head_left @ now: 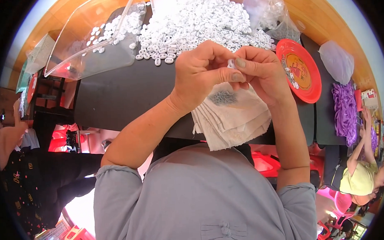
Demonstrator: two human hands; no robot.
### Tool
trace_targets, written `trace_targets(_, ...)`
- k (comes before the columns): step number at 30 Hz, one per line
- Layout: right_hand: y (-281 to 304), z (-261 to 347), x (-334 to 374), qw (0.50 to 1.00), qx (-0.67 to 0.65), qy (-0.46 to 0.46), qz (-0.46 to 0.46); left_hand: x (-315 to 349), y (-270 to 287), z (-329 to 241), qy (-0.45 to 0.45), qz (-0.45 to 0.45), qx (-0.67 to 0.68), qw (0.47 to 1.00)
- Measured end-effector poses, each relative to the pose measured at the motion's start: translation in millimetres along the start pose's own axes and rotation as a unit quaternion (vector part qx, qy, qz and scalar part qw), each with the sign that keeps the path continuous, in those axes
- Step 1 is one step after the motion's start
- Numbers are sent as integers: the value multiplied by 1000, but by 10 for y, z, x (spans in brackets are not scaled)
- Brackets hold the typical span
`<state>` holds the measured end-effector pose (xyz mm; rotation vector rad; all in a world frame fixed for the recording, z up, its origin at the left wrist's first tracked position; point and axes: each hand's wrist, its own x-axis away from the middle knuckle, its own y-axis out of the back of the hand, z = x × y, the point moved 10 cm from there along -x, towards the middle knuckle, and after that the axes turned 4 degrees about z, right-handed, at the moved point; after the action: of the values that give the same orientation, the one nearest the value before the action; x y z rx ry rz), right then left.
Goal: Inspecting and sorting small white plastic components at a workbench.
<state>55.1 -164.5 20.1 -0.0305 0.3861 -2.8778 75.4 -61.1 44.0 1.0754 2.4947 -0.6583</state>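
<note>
My left hand [199,73] and my right hand [264,71] meet above the table, both closed in a pinch. Between their fingertips is a small white plastic oval piece [231,63], mostly covered by the thumbs. Beneath them a folded beige cloth [238,127] lies over the table's near edge. A little heap of thin grey metal pins [223,97] rests on that cloth. Just beyond my hands spreads a big pile of white oval pieces [193,29], each with slots through it. A red plate [314,75] right of my right hand holds a few white pieces and small metal bits.
A clear plastic bin [82,71] is tipped at the left, with white pieces by it. Clear plastic bags [284,26] stand behind the plate. Farther right are a white bag [337,60] and purple straps [345,112]. People sit at both sides of the dark table [123,92].
</note>
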Motion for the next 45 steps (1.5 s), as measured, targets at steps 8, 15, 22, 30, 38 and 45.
trace_targets(8, -114, -15, 41, 998, -50, -27, -4, 32, -20, -49, -15, 6, -6, 1000)
trace_targets(15, -176, -74, 15, 996, -82, -25, 2, 29, 34, -148, -67, 7, -83, 994)
trace_targets(22, -46, -150, -55, 996, -59, -20, -61, -21, 187, -13, 32, -50, -16, 998)
trace_targets(30, 390, 201, 24, 969, 158, 46, -182, -15, 963, -1886, -117, -327, -401, 848)
trace_targets(38, 391, 149, -17, 969, 164, 56, -179, -204, 794, -1209, -124, -142, -577, 795)
trace_targets(45, 434, -132, -90, 972, 173, 4, -158, -252, 651, 300, 33, 52, -659, 750)
